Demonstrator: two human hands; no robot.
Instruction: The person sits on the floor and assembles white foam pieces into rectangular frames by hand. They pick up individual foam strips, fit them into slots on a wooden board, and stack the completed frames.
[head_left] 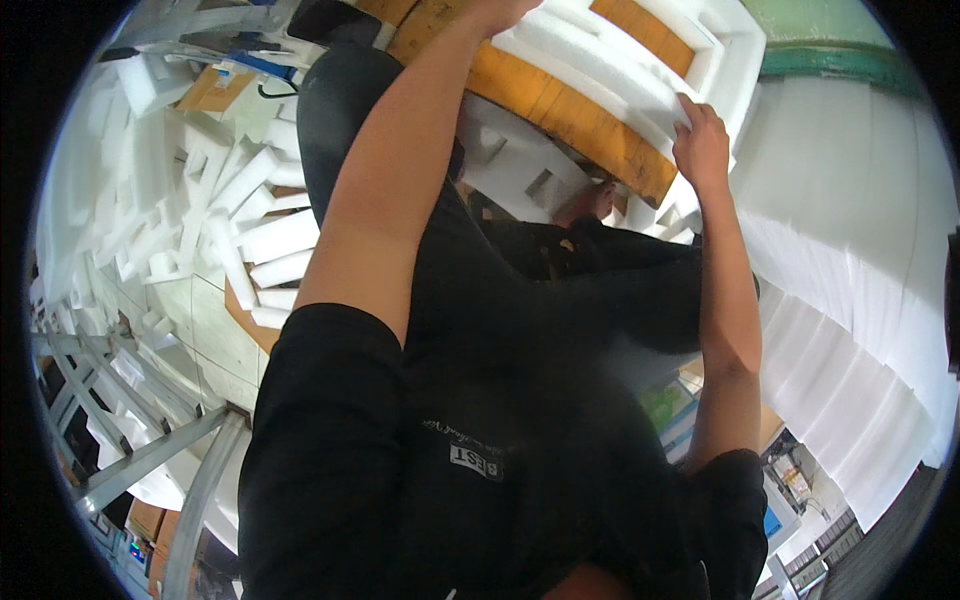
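Observation:
A long white foam piece [600, 62] with a frame-like shape lies on the orange-brown wooden tabletop [560, 105] at the top of the view. My right hand [703, 145] is at its right end, fingers bent over the near edge, thumb against the foam. My left hand [503, 14] rests by the left end of the foam, cut off by the upper edge, so its fingers cannot be made out. Further white foam [735, 50] stands just beyond my right hand.
Loose white foam strips [275, 240] are heaped on the floor at left, near a cardboard box [215, 88]. A metal frame [150, 465] stands lower left. Tall stacked white foam sheets [830, 190] rise on the right. A dark flat object [332, 22] sits at the table's left.

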